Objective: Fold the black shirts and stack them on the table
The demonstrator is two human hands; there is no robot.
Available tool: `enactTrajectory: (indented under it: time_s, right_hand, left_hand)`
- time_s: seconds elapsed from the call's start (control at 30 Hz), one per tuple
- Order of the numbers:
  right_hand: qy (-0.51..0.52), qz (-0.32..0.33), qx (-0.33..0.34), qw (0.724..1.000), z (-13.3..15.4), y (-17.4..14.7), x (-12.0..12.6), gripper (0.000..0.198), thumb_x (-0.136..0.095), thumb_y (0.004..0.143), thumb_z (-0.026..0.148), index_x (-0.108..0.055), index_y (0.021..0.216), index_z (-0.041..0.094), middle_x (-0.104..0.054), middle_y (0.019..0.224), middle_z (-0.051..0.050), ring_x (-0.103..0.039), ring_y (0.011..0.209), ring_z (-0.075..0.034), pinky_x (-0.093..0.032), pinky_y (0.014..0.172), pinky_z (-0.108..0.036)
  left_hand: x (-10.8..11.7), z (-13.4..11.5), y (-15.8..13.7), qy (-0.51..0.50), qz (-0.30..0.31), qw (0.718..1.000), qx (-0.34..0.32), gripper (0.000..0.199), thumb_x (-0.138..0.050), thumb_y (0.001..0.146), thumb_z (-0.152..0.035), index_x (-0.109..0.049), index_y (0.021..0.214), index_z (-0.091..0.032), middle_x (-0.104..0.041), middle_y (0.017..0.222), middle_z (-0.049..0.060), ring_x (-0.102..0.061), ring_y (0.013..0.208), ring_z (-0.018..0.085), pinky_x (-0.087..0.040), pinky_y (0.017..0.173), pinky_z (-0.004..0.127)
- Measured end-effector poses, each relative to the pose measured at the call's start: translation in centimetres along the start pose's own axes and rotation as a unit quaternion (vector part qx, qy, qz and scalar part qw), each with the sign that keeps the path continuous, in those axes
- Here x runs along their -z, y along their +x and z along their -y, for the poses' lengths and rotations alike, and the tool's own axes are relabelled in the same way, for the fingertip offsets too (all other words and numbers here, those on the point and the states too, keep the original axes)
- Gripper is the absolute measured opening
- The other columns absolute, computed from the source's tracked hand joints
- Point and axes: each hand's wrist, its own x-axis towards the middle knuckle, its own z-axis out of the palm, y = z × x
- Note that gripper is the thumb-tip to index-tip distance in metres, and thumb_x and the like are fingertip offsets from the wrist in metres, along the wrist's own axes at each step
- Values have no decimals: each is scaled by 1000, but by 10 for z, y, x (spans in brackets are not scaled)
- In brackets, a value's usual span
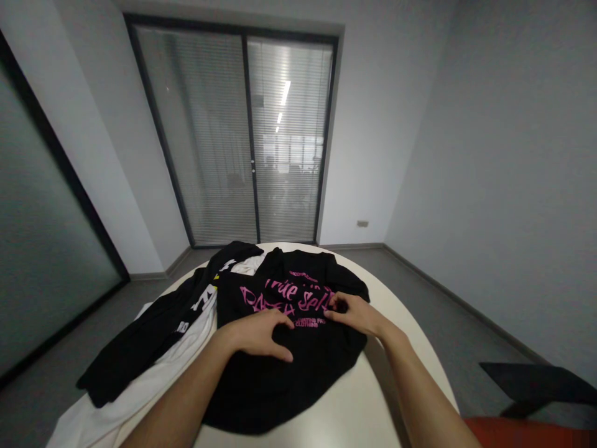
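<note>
A black T-shirt (289,367) with pink lettering lies spread, somewhat rumpled, on the round pale table (336,414). Over its left part, beside the print, is my left hand (261,333), with thumb and fingers apart and nothing visible between them. My right hand (354,312) is at the right end of the lettering, its fingers bent and the thumb apart from them. Whether the fingertips press on the cloth is hard to make out. Left of the T-shirt lies another black garment (144,339) with white print, on top of white cloth (186,354).
A red seat (517,432) and a black armrest (541,382) stand at the lower right, close to the table. Beyond the table are glass panels with blinds (209,143) in dark frames. Plain walls (504,162) enclose the right side.
</note>
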Motion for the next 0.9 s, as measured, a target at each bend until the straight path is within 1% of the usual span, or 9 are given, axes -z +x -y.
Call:
enactTrajectory:
  time_s: [0.07, 0.17, 0.37, 0.47, 0.57, 0.7, 0.77, 0.83, 0.9]
  right_hand:
    - [-36, 1, -17, 999, 1, 1, -1, 42, -67, 79, 58, -68, 101, 21, -71, 94, -6, -64, 84, -22, -46, 77, -31]
    - [-76, 14, -69, 995, 5, -1, 1, 48, -57, 84, 65, -73, 87, 20, -72, 85, -9, -67, 82, -25, -46, 78, -34]
    - [70, 138, -117, 981, 15, -11, 11, 86, -14, 91, 77, -74, 66, 21, -74, 79, -7, -67, 86, -24, -47, 92, -36]
    - [0, 73, -114, 991, 10, -8, 14, 73, -26, 92, 73, -75, 75, 20, -73, 83, -9, -67, 88, -26, -47, 89, -37]
    - [-120, -37, -146, 981, -2, -2, 10, 51, -44, 92, 61, -71, 106, 20, -71, 101, -13, -66, 95, -29, -48, 84, -39]
    - [-207, -103, -200, 952, -21, 4, -2, 67, -62, 84, 51, -49, 141, 18, -54, 133, -20, -53, 121, -36, -47, 92, -44]
    - [-225, -121, -228, 940, -28, 4, -7, 76, -64, 82, 51, -42, 147, 19, -42, 144, -22, -43, 131, -40, -45, 95, -49]
    - [-225, -138, -253, 931, -32, 5, -10, 78, -63, 83, 52, -38, 149, 20, -35, 150, -22, -37, 135, -42, -45, 96, -51]
    - [-214, -152, -273, 926, -37, 6, -11, 80, -60, 84, 54, -34, 152, 21, -31, 153, -21, -34, 138, -42, -44, 97, -53]
  left_hand:
    - [-12, -17, -3, 58, 1, 998, -5, 75, -81, 59, -59, -65, 125, -26, -53, 135, 10, -48, 127, 32, -39, 108, 42]
    - [-29, -43, -4, 125, 23, 991, -35, 72, -78, 61, -62, -69, 121, -23, -52, 129, 13, -47, 124, 35, -42, 103, 46]
    - [-41, -71, -2, 135, 113, 984, -16, 41, -74, 71, -29, -69, 111, -22, -72, 100, 5, -67, 91, 23, -50, 79, 30]
    - [-48, -75, -2, 122, 174, 976, -43, 25, -67, 70, -18, -71, 95, -22, -73, 84, -1, -68, 76, 18, -48, 65, 25]
    - [-60, -76, -1, 76, 280, 951, -108, 9, -65, 68, -13, -65, 71, -21, -64, 63, -6, -63, 61, 15, -41, 53, 22]
    - [-62, -75, 2, -19, 372, 909, -189, 15, -60, 70, -5, -62, 66, -19, -54, 56, -7, -60, 56, 12, -40, 52, 20]
    - [-54, -74, 2, -69, 315, 933, -161, 12, -66, 76, -14, -69, 85, -19, -64, 71, -4, -65, 69, 14, -47, 62, 20]
    - [-47, -73, 1, -61, 185, 973, -121, 35, -74, 76, -33, -69, 108, -21, -69, 94, 1, -67, 86, 19, -51, 75, 26]
    - [-44, -72, -2, -8, 95, 990, -106, 62, -79, 70, -47, -63, 124, -23, -67, 112, 7, -65, 99, 25, -51, 86, 34]
